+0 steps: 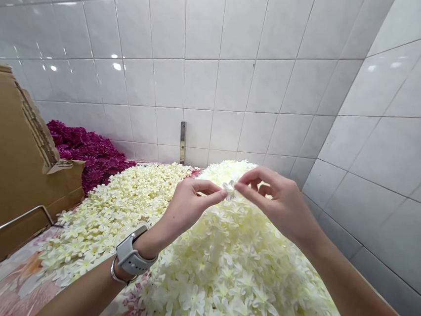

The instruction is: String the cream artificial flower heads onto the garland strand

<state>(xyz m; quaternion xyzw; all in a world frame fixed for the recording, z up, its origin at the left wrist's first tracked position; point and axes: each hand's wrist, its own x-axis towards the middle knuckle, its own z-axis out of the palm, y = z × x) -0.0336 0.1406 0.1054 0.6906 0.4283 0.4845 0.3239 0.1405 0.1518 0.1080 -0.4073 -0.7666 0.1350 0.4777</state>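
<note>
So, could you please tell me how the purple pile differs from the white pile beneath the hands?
The purple pile is magenta, the white pile creamy. The purple pile sits farther back, partly behind cardboard; the white pile is nearer, under the left hand and right hand. The white pile fills more of the picture than the purple pile. Both are heaped flowers.

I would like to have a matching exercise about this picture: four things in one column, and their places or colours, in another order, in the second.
Column one:
1. smartwatch
2. flower heap farthest left
3. metal strip
4. single small flower

Column two:
A. upright against the tiled wall
B. held between the left hand and the right hand
C. deep magenta
D. around the left wrist

Right pairs: 1-D, 2-C, 3-A, 4-B
</note>
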